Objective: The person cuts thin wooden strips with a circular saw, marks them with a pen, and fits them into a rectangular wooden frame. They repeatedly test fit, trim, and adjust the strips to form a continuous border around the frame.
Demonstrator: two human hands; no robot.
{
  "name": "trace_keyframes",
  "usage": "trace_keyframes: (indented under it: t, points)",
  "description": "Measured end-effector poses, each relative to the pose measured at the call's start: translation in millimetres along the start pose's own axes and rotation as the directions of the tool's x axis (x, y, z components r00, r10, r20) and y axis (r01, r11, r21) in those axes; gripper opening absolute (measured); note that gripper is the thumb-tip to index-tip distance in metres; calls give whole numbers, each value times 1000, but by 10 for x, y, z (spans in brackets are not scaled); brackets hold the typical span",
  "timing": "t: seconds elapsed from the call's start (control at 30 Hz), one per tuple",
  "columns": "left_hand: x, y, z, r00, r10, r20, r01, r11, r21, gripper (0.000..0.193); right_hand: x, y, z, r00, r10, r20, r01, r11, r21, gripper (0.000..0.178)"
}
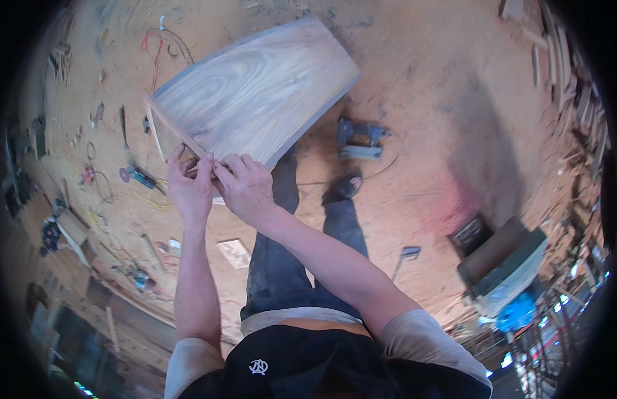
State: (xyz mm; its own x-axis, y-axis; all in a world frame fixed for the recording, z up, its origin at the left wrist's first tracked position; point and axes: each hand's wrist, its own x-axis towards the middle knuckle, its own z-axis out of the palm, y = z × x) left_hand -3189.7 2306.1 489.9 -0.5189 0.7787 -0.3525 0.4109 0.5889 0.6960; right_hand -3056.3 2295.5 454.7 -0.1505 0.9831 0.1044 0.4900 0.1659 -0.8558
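Note:
A large wooden panel with grey-brown grain stands tilted on the dusty floor in front of me, a thin wooden strip running along its near left edge. My left hand and my right hand meet at the panel's near corner, fingers pinched on the end of the strip and the corner. What lies between the fingertips is too small to make out. My dark trousers and one foot in a sandal show below the panel.
A nail gun lies on the floor right of the panel. An angle grinder with cables lies to the left among scattered tools. A grey machine stands at the right, stacked wood offcuts along the far right.

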Motion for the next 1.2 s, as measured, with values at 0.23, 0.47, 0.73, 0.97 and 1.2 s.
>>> trace_keyframes:
  t: [0.23,0.47,0.73,0.97,1.2]
  points:
    - [-66,141,219,959,121,-255,-62,972,228,40,208,45,-433,904,-108,413,112,994,15,46]
    - [-175,236,517,895,8,-446,132,950,282,41,1111,232,-1523,576,-111,810,268,961,-59,40]
    - [-83,524,904,681,-67,-729,371,890,265,47,2873,1313,-2227,-203,-152,967,501,833,236,38]
    - [44,670,1177,500,-54,-864,426,885,191,41,4176,2258,-3513,-753,-4,658,359,835,416,24]
    - [-5,804,1115,517,-204,-831,493,865,94,40,4748,1604,-3375,-827,-12,562,375,733,568,20]
